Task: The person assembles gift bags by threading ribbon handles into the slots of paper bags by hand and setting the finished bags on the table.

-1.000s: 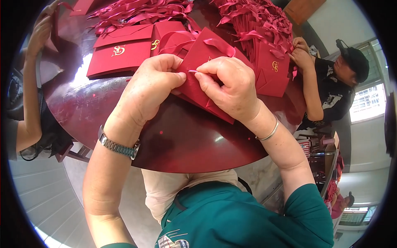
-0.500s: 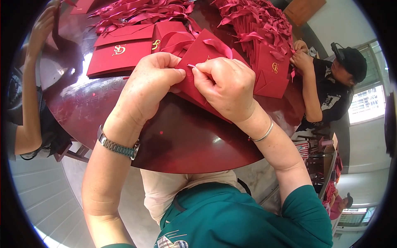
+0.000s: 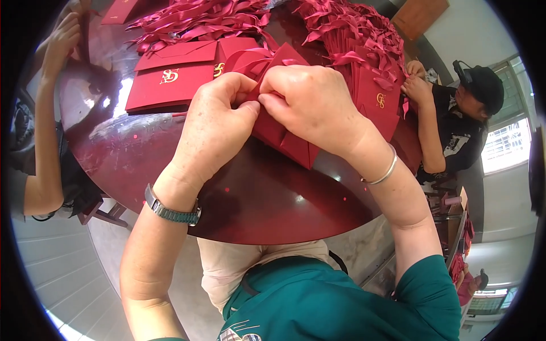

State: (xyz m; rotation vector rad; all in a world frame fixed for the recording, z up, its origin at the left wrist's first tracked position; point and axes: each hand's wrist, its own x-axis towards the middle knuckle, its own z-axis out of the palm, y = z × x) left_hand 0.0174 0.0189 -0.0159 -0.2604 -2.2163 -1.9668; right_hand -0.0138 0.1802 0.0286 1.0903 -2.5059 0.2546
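Observation:
A red paper gift bag (image 3: 287, 142) lies tilted on the table under my hands, its satin ribbon handle (image 3: 250, 55) looping above. My left hand (image 3: 222, 116) is closed in a pinch at the bag's upper left edge. Close beside it, my right hand (image 3: 311, 102) is curled shut with thumb and forefinger pressed together. A ribbon end showed in that pinch a moment ago; the fingers now hide it. Both sets of fingertips nearly meet over the bag.
Flat red bags (image 3: 165, 77) with gold emblems lie at left. Ribboned bags are heaped at far left (image 3: 199, 20) and right (image 3: 364, 42). A person in a black cap (image 3: 480, 85) works at right; another person's arm (image 3: 48, 125) is at left. The dark glossy table (image 3: 273, 210) curves toward me.
My right hand has moved in toward my left, its fingertips now nearly meeting the left ones. The ribbon end has gone out of sight. The bag has turned slightly.

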